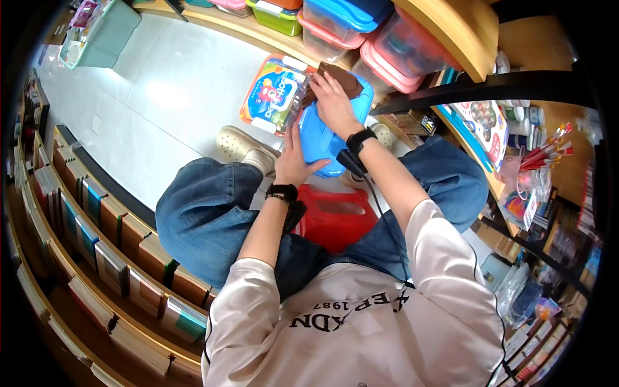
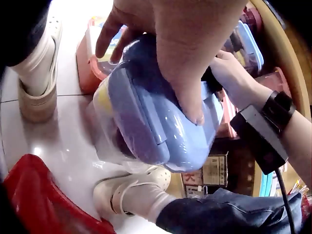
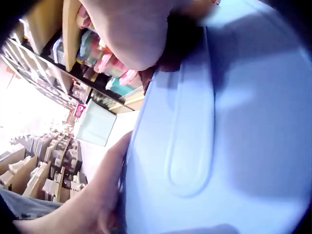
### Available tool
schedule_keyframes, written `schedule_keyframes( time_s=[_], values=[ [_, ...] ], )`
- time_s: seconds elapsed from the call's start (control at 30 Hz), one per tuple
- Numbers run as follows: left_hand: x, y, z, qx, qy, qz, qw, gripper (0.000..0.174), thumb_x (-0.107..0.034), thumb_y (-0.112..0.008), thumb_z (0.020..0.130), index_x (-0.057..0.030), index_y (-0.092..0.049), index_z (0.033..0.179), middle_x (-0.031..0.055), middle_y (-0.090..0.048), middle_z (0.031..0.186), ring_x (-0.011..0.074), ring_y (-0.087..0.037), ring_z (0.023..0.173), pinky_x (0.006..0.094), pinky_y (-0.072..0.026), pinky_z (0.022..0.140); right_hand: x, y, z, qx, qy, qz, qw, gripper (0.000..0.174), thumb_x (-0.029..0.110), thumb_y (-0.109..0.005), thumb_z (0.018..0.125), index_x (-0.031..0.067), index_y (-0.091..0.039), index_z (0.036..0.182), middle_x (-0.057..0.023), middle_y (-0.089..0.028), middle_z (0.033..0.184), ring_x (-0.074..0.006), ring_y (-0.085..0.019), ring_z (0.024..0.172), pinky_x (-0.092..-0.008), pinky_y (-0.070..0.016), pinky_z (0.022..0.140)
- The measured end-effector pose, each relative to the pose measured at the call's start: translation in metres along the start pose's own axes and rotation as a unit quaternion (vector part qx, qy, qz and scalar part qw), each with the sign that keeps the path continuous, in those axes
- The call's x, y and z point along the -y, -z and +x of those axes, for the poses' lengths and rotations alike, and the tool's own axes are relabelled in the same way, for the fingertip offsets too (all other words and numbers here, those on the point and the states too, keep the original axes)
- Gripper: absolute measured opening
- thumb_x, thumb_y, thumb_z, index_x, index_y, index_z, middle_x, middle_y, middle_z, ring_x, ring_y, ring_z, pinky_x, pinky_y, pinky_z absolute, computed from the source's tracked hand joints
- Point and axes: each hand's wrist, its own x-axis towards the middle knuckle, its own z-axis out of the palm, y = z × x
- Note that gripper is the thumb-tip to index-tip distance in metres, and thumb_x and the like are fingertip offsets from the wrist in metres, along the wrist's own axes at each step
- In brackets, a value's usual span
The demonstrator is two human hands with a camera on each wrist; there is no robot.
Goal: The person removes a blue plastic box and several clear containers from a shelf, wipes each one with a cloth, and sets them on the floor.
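Observation:
A clear box with a blue lid [image 1: 316,134] stands on the floor between the person's feet. The left hand [image 1: 294,160] rests against its near left corner; in the left wrist view the thumb lies on the blue lid [image 2: 178,141] while the other fingers reach past its side. On the far part of the lid, the right hand [image 1: 335,106] presses a brown cloth [image 1: 342,79] with its fingers spread. Dark cloth [image 3: 185,41] shows under that hand in the right wrist view, partly hidden by the palm. The lid's long raised handle [image 3: 192,141] lies flat.
A box with a printed label [image 1: 271,95] stands just left of the blue lid. A red plastic bag or stool-like thing [image 1: 332,242] lies between the knees. Lidded boxes [image 1: 335,22] fill the shelf ahead. Bookshelves [image 1: 122,242] flank the left; a pale green bin [image 1: 106,35] stands far left.

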Motion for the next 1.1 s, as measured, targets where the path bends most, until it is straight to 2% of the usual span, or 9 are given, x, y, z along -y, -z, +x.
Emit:
schedule_keyframes(
  time_s=[0.17, 0.23, 0.4, 0.67, 0.83, 0.93, 1.0, 1.03, 1.1],
  values=[
    [-0.007, 0.003, 0.001, 0.025, 0.025, -0.012, 0.999, 0.120, -0.054, -0.076, 0.056, -0.0030, -0.007, 0.139, 0.0297, -0.026, 0.136, 0.0439, -0.045, 0.113, 0.0443, -0.0467, 0.084, -0.032, 0.007, -0.004, -0.025, -0.058, -0.021, 0.998, 0.043, 0.012, -0.054, 0.076, 0.0067, -0.052, 0.119, -0.0104, -0.043, 0.134, -0.0270, -0.036, 0.127, -0.0388, -0.0282, 0.106],
    [-0.010, 0.006, 0.001, 0.034, 0.027, -0.016, 0.999, 0.117, -0.054, -0.075, 0.059, 0.0021, -0.009, 0.138, 0.0266, -0.028, 0.134, 0.0419, -0.046, 0.113, 0.0444, -0.0453, 0.086, -0.043, 0.015, -0.014, -0.023, -0.077, -0.018, 0.997, 0.044, 0.012, -0.054, 0.076, 0.0062, -0.052, 0.119, -0.0110, -0.042, 0.134, -0.0275, -0.036, 0.127, -0.0381, -0.0285, 0.106],
    [-0.012, 0.009, 0.000, 0.051, 0.033, -0.007, 0.998, 0.116, -0.053, -0.076, 0.059, 0.0011, -0.009, 0.138, 0.0265, -0.029, 0.133, 0.0418, -0.046, 0.113, 0.0445, -0.0453, 0.087, -0.051, 0.028, -0.048, -0.018, -0.071, 0.003, 0.997, 0.046, 0.006, -0.054, 0.074, 0.0006, -0.051, 0.120, -0.0157, -0.041, 0.134, -0.0318, -0.037, 0.125, -0.0371, -0.0296, 0.105],
    [-0.013, 0.006, 0.001, 0.051, 0.014, 0.012, 0.999, 0.116, -0.051, -0.076, 0.059, 0.0003, -0.009, 0.138, 0.0257, -0.030, 0.133, 0.0415, -0.047, 0.112, 0.0441, -0.0453, 0.087, 0.025, 0.029, -0.122, 0.025, -0.084, 0.001, 0.996, 0.057, 0.007, -0.057, 0.072, -0.0061, -0.042, 0.125, -0.0218, -0.034, 0.136, -0.0355, -0.029, 0.128, -0.0396, -0.0246, 0.107],
    [-0.004, 0.001, 0.004, 0.074, 0.030, 0.017, 0.997, 0.114, -0.030, -0.080, 0.058, -0.0029, -0.005, 0.139, 0.0237, -0.028, 0.134, 0.0408, -0.047, 0.111, 0.0432, -0.0465, 0.085, 0.071, 0.028, -0.161, 0.025, -0.065, 0.083, 0.994, 0.058, 0.003, -0.057, 0.070, -0.0062, -0.041, 0.125, -0.0210, -0.033, 0.136, -0.0367, -0.029, 0.127, -0.0404, -0.0258, 0.107],
    [-0.003, 0.000, 0.004, 0.086, 0.043, 0.031, 0.995, 0.113, -0.025, -0.080, 0.058, -0.0043, -0.004, 0.139, 0.0254, -0.028, 0.133, 0.0415, -0.048, 0.110, 0.0436, -0.0466, 0.086, 0.067, 0.034, -0.166, 0.011, -0.067, 0.156, 0.985, 0.054, -0.002, -0.056, 0.067, -0.0020, -0.048, 0.120, -0.0183, -0.042, 0.128, -0.0346, -0.037, 0.122, -0.0399, -0.0314, 0.103],
    [-0.002, 0.000, 0.004, 0.059, 0.000, 0.020, 0.998, 0.114, -0.033, -0.080, 0.059, -0.0028, -0.005, 0.139, 0.0276, -0.029, 0.132, 0.0422, -0.048, 0.110, 0.0437, -0.0464, 0.086, 0.047, 0.038, -0.153, 0.001, -0.101, 0.245, 0.964, 0.044, -0.005, -0.054, 0.065, 0.0021, -0.057, 0.109, -0.0157, -0.055, 0.112, -0.0327, -0.048, 0.110, -0.0391, -0.0376, 0.096],
    [-0.004, 0.002, 0.004, 0.058, 0.002, 0.021, 0.998, 0.114, -0.033, -0.080, 0.059, -0.0028, -0.005, 0.139, 0.0276, -0.029, 0.132, 0.0422, -0.048, 0.110, 0.0437, -0.0464, 0.086, 0.037, 0.041, -0.139, -0.022, -0.120, 0.331, 0.936, 0.033, -0.005, -0.053, 0.067, 0.0027, -0.061, 0.097, -0.0143, -0.060, 0.096, -0.0313, -0.056, 0.096, -0.0368, -0.0433, 0.088],
    [-0.008, 0.005, 0.004, 0.045, 0.000, -0.004, 0.999, 0.117, -0.045, -0.079, 0.059, -0.0011, -0.006, 0.139, 0.0293, -0.028, 0.132, 0.0429, -0.048, 0.111, 0.0434, -0.0455, 0.088, 0.019, 0.051, -0.117, -0.068, -0.214, 0.423, 0.878, 0.026, -0.002, -0.051, 0.072, 0.0017, -0.062, 0.095, -0.0141, -0.063, 0.094, -0.0247, -0.062, 0.088, -0.0318, -0.0474, 0.079]
  ],
)
